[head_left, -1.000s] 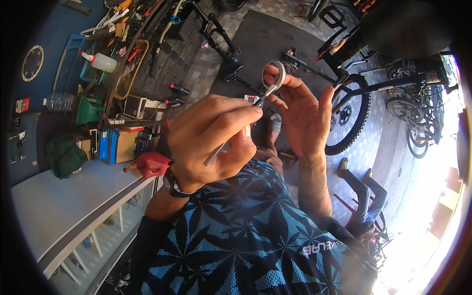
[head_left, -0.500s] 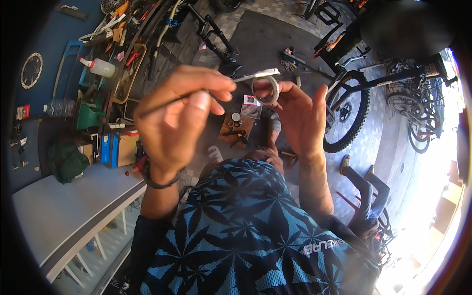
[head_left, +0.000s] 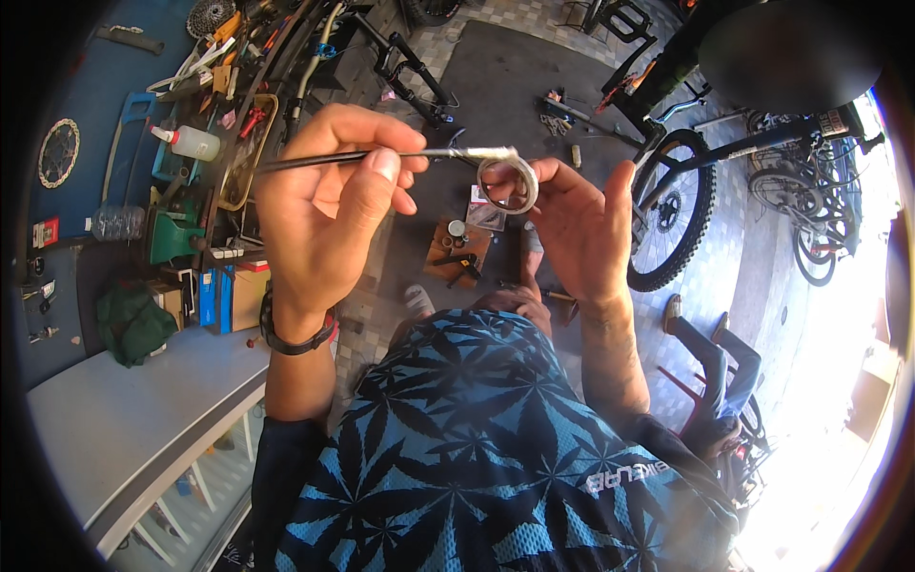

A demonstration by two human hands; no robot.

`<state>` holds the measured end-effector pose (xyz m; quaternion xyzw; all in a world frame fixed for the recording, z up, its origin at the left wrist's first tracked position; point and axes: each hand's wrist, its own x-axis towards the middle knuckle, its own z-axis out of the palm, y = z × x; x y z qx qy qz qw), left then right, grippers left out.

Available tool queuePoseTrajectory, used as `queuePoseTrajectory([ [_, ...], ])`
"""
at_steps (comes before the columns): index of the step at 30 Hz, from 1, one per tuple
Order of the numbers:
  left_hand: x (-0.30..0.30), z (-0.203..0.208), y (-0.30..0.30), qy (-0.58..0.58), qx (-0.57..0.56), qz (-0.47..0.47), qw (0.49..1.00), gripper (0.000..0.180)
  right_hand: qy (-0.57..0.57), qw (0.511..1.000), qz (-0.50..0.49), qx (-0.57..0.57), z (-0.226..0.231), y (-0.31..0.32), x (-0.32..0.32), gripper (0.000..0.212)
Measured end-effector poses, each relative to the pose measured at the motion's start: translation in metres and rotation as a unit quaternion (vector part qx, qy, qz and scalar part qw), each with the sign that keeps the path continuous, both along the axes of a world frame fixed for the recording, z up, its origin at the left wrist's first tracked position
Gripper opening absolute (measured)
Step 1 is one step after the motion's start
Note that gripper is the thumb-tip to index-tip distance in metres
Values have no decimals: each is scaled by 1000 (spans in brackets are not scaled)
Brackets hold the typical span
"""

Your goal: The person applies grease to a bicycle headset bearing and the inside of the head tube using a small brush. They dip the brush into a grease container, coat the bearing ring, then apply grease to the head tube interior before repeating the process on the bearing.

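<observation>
My left hand (head_left: 334, 200) is closed on a thin brush (head_left: 443, 153) with a dark handle, pinched between thumb and fingers. Its pale tip, coated in a whitish paste, meets the upper edge of a metal ring (head_left: 527, 188) that looks like a bearing. That ring is held up in my right hand (head_left: 586, 229), gripped at its right side by curled fingertips, while the thumb stands away from it. Part of the right fingers shows through the ring's opening. Both hands are raised in front of my chest, above the floor.
On the floor below lies a wooden board (head_left: 440, 265) bearing a small round tin (head_left: 457, 228), rings and a black tool. At right stands a bike with a knobby wheel (head_left: 703, 224). A white counter (head_left: 162, 410) and cluttered bench line the left. Another person's legs (head_left: 701, 348) show at right.
My left hand has drawn slightly left, and the brush now lies nearly level, its tip moved left and down along the ring's top. The ring has lowered a little and turned more face-on.
</observation>
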<state>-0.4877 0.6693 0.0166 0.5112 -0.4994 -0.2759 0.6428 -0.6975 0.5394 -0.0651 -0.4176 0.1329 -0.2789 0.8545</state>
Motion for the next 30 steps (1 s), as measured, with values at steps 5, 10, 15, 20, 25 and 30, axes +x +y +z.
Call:
queuePoseTrajectory([
  [5, -6, -1, 0, 27, -6, -24, 999, 15, -40, 998, 28, 39, -1, -3, -2, 106],
  [10, -9, 1, 1, 16, -40, 23, 999, 13, -54, 997, 30, 48, -2, -3, -1, 107],
  [15, -8, -1, 1, -10, -8, 37, 999, 13, -57, 997, 35, 43, -2, -2, 0, 108],
  [20, -5, -4, 2, -10, -36, 49, 998, 13, -52, 997, 35, 50, -1, -3, 0, 109],
  [25, -7, -7, 9, -7, -21, 56, 998, 12, -69, 995, 43, 63, 1, 4, -3, 109],
  [30, -3, -9, 15, -19, -13, 71, 997, 12, -64, 996, 47, 49, -1, 2, -5, 108],
])
